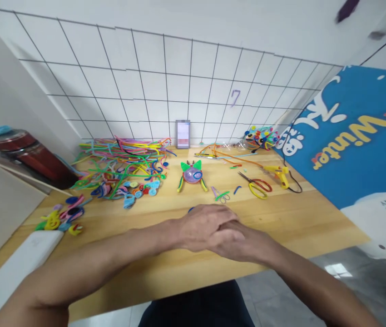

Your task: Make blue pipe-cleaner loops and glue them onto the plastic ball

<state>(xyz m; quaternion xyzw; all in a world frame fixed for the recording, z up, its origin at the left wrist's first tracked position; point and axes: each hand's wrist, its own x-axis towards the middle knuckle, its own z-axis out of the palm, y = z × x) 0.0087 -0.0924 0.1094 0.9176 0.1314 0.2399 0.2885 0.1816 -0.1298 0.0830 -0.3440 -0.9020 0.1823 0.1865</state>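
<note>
My left hand (pixel 204 225) and my right hand (pixel 230 238) are pressed together above the front of the wooden table. Both are closed, fingers folded over each other; anything between them is hidden. A small blue bit (pixel 190 210) peeks out behind my left hand; I cannot tell whether it touches the hand. Beyond them stands a small craft figure (pixel 192 175) with a clear purple-tinted body, green leaf-shaped pieces, yellow-and-green legs and a blue ring on its front. Pipe-cleaner offcuts (pixel 221 196) in green and purple lie nearer, with a short blue piece (pixel 237 190) beside them.
Scissors (pixel 257 185) and a yellow glue gun (pixel 279 175) with a cord lie right. Pipe cleaners (pixel 125 156) are heaped left, near buttons (pixel 141 190) and foam pieces. A phone (pixel 182 134) leans on the wall. Far left are a flask (pixel 32 159) and white box (pixel 26 254).
</note>
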